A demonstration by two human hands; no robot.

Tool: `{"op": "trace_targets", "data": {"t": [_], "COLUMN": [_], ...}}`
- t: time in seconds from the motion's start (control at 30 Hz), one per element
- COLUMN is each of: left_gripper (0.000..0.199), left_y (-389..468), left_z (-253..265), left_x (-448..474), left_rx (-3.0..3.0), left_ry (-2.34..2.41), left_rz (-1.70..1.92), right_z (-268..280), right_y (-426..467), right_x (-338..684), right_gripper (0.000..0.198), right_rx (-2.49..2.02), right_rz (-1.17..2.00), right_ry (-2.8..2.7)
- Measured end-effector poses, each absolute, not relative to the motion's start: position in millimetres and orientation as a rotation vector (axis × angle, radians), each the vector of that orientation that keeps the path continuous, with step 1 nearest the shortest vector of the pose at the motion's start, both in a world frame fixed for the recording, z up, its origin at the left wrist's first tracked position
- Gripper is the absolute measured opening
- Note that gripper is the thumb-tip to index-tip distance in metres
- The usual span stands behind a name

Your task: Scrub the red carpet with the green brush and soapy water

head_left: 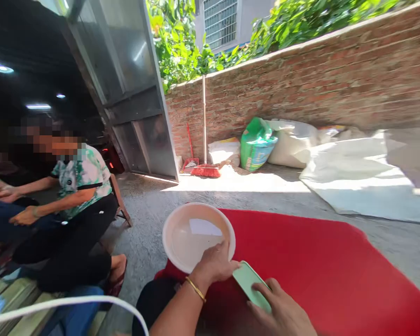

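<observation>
A pale pink-white basin stands tilted toward me at the near edge of a red cloth. My left hand, with a gold bangle at the wrist, is closed over the basin's right rim. Its fingers reach inside, and its thumb points at a light green, flat, rectangular piece with rounded corners. That piece is in my right hand, fingers on its top and side. Whether my left thumb touches the green piece I cannot tell.
A person sits at the left on a wooden chair. A white curved tube crosses the lower left. Along the brick wall are a broom, a green sack and a white sheet. A metal door stands open.
</observation>
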State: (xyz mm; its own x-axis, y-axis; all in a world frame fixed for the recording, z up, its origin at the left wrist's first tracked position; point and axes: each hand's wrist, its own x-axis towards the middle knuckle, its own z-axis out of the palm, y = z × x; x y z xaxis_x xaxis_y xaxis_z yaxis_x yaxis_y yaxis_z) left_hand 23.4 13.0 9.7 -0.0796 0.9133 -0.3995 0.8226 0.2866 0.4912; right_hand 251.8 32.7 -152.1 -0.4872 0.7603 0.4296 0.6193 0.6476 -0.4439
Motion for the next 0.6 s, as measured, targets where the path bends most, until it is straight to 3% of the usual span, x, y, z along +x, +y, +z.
{"op": "trace_targets", "data": {"t": [0.13,0.4,0.6], "left_gripper": [0.062,0.063,0.069], "left_y": [6.5,10.6,13.4], "left_z": [14.1,-3.9,-12.0], "left_x": [23.4,18.3,16.3], "left_rx": [1.589,1.645,1.679], "left_ry": [1.921,1.902,1.898], "left_rz": [0.147,0.145,0.117], "right_z": [-135.5,-108.2,-108.0], "right_y": [25.5,36.3,23.5], "right_x": [295.0,432.9,453.4], "right_gripper": [0.014,0.032,0.036], "right_rx": [-1.405,-2.086,-2.065], "right_rz": [0.318,0.237,0.223], "right_ry": [-2.226,-1.665,-1.499]}}
